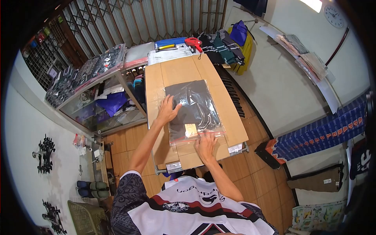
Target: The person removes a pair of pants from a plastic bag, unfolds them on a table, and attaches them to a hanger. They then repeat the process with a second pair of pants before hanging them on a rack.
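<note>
A folded dark grey garment (188, 98) lies flat inside a clear plastic bag (219, 124) on the wooden table. The bag has a red strip (184, 141) along its near edge, and a small cream label (190, 130) shows near that end. My left hand (168, 110) rests on the bag's left side with its fingers spread. At the near edge, my right hand (206, 148) lies over the red strip, fingers stretched forward onto the plastic. Exactly how its fingertips meet the bag is hard to make out.
Past the wooden table (172, 70) are a red tape dispenser (193, 43), a yellow-and-black tool (166, 47) and papers. Left stands a glass display case (105, 98) topped with bagged garments. Folded clothes (223, 47) lie at the back right. A long blue box (321, 131) is on the right.
</note>
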Demonstrator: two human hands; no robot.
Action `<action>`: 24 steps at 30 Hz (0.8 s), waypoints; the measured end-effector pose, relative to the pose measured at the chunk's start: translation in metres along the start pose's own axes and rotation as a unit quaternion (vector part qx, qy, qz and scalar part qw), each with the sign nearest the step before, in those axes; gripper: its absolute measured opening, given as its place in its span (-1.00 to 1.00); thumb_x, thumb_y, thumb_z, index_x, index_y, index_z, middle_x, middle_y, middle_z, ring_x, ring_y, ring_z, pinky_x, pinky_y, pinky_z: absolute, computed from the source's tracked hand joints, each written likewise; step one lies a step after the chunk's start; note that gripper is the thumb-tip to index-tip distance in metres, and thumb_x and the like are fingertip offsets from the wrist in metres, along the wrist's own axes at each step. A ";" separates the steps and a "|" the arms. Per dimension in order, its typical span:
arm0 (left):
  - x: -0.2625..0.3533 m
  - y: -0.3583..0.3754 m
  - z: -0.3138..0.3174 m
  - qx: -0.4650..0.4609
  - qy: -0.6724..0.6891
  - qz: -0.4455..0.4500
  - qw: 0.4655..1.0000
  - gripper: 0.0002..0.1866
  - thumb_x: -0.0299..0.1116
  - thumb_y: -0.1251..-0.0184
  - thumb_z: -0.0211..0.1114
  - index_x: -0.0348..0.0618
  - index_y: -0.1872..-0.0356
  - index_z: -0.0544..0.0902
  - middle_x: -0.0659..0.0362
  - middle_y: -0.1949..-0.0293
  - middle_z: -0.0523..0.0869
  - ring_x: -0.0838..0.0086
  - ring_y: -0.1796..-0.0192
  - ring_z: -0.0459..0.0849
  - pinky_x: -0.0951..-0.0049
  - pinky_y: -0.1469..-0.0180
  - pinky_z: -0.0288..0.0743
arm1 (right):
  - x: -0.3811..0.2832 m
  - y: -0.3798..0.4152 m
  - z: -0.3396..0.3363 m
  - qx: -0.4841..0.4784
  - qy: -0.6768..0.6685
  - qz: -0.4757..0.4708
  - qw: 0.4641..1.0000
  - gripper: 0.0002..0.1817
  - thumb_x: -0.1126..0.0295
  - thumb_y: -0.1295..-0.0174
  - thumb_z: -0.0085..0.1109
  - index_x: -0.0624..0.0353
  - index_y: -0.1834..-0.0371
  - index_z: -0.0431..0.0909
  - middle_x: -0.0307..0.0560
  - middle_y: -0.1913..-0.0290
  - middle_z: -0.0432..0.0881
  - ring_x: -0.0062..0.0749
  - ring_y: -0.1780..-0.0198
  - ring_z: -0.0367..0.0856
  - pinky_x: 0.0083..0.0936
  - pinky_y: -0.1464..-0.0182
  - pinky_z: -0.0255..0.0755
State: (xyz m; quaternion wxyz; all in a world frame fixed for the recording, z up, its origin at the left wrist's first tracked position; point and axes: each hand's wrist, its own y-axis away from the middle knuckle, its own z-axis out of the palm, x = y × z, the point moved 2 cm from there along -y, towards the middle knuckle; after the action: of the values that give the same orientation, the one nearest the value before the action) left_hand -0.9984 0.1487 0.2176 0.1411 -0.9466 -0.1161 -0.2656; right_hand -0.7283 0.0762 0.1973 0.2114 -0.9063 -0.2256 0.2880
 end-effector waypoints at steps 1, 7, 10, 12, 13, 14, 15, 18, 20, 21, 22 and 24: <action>-0.005 -0.015 0.002 -0.005 -0.015 -0.012 1.000 -0.12 0.20 -0.43 0.23 -0.29 -0.53 0.30 -0.19 -0.57 0.23 -0.18 -0.58 0.18 -0.20 -0.53 0.14 | 0.002 -0.003 0.004 0.000 0.015 -0.007 1.000 -0.69 0.48 -0.08 0.29 0.15 0.06 0.71 0.12 -0.01 0.57 0.13 -0.12 0.52 0.22 -0.15 0.23; -0.043 -0.083 0.022 -0.059 -0.061 -0.085 0.993 -0.06 0.31 -0.42 0.17 -0.16 -0.60 0.21 -0.03 -0.63 0.14 -0.15 -0.61 0.12 -0.22 -0.55 0.13 | 0.020 -0.013 0.020 -0.076 0.020 0.003 0.997 -0.79 0.41 -0.16 0.30 0.09 0.12 0.75 0.06 -0.01 0.60 0.16 -0.12 0.52 0.31 -0.16 0.25; -0.036 -0.090 0.014 -0.091 -0.068 -0.145 0.983 0.07 0.44 -0.26 0.23 -0.05 -0.62 0.18 0.04 -0.64 0.14 -0.17 -0.61 0.10 -0.30 -0.53 0.14 | 0.025 -0.019 0.020 -0.080 0.004 0.006 0.997 -0.83 0.38 -0.19 0.33 0.05 0.16 0.76 -0.03 0.02 0.63 0.12 -0.07 0.54 0.30 -0.12 0.29; -0.032 -0.093 0.011 -0.107 -0.079 -0.161 0.978 0.13 0.51 -0.17 0.26 -0.02 -0.63 0.17 0.05 -0.63 0.16 -0.17 -0.61 0.10 -0.35 -0.51 0.13 | 0.024 -0.025 0.015 -0.083 -0.006 0.012 0.996 -0.85 0.38 -0.18 0.35 0.04 0.19 0.77 -0.07 0.05 0.64 0.08 -0.02 0.56 0.23 -0.08 0.34; -0.035 -0.097 0.012 -0.114 -0.079 -0.163 0.977 0.16 0.53 -0.13 0.27 -0.01 -0.63 0.18 0.05 -0.63 0.16 -0.17 -0.61 0.09 -0.39 -0.50 0.13 | 0.023 -0.027 0.014 -0.084 -0.008 0.012 0.996 -0.86 0.38 -0.17 0.37 0.03 0.20 0.77 -0.08 0.07 0.64 0.06 0.00 0.58 0.18 -0.06 0.37; -0.039 -0.100 0.012 -0.120 -0.079 -0.166 0.976 0.19 0.56 -0.08 0.28 0.01 -0.63 0.18 0.05 -0.63 0.17 -0.16 -0.61 0.09 -0.42 -0.49 0.13 | 0.023 -0.029 0.013 -0.085 -0.009 0.012 0.996 -0.87 0.39 -0.16 0.38 0.03 0.22 0.78 -0.09 0.09 0.65 0.05 0.03 0.59 0.13 -0.04 0.41; -0.040 -0.101 0.011 -0.127 -0.078 -0.171 0.974 0.20 0.57 -0.06 0.28 0.01 -0.62 0.18 0.05 -0.62 0.17 -0.16 -0.61 0.09 -0.44 -0.49 0.13 | 0.025 -0.030 0.015 -0.103 -0.023 0.023 0.994 -0.87 0.36 -0.15 0.38 0.03 0.23 0.78 -0.09 0.09 0.64 0.04 0.01 0.58 0.18 -0.06 0.39; -0.044 -0.107 0.011 -0.137 -0.074 -0.180 0.971 0.22 0.59 -0.02 0.30 0.01 -0.61 0.21 0.05 -0.62 0.19 -0.14 -0.61 0.08 -0.48 -0.47 0.13 | 0.033 -0.036 0.021 -0.141 -0.053 0.047 0.987 -0.85 0.29 -0.12 0.41 0.03 0.27 0.78 -0.07 0.09 0.62 0.03 -0.02 0.56 0.22 -0.10 0.37; -0.049 -0.110 0.013 -0.137 -0.075 -0.182 0.971 0.22 0.60 -0.01 0.31 0.02 -0.60 0.22 0.05 -0.61 0.19 -0.12 -0.62 0.07 -0.50 -0.46 0.13 | 0.037 -0.039 0.023 -0.153 -0.062 0.056 0.985 -0.84 0.29 -0.09 0.45 0.04 0.28 0.77 -0.06 0.09 0.62 0.02 -0.04 0.56 0.12 -0.08 0.41; -0.051 -0.111 0.014 -0.139 -0.075 -0.184 0.970 0.22 0.60 0.00 0.31 0.02 -0.60 0.22 0.06 -0.61 0.18 -0.12 -0.62 0.06 -0.50 -0.47 0.13 | 0.035 -0.041 0.021 -0.169 -0.061 0.052 0.982 -0.83 0.29 -0.08 0.46 0.04 0.27 0.77 -0.05 0.09 0.63 0.02 -0.04 0.56 0.08 -0.07 0.42; -0.053 -0.112 0.015 -0.142 -0.074 -0.185 0.970 0.23 0.60 0.01 0.32 0.03 -0.61 0.22 0.06 -0.61 0.18 -0.11 -0.63 0.04 -0.50 -0.47 0.13 | 0.034 -0.044 0.019 -0.185 -0.060 0.048 0.980 -0.81 0.30 -0.07 0.47 0.05 0.26 0.77 -0.05 0.10 0.63 0.02 -0.04 0.56 0.05 -0.06 0.43; -0.050 -0.113 0.014 -0.145 -0.071 -0.188 0.969 0.23 0.60 0.02 0.32 0.04 -0.61 0.21 0.07 -0.61 0.17 -0.09 -0.63 0.02 -0.50 -0.47 0.12 | 0.029 -0.047 0.014 -0.173 -0.054 0.020 0.983 -0.78 0.30 -0.05 0.48 0.05 0.23 0.76 -0.03 0.11 0.64 0.02 -0.03 0.56 0.03 -0.04 0.44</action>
State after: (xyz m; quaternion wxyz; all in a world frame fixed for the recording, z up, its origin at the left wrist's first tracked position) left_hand -1.0670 0.2516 0.2024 -0.0588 -0.9347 -0.2621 -0.2330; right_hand -0.7293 0.1334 0.1988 0.0329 -0.9166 -0.2655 0.2971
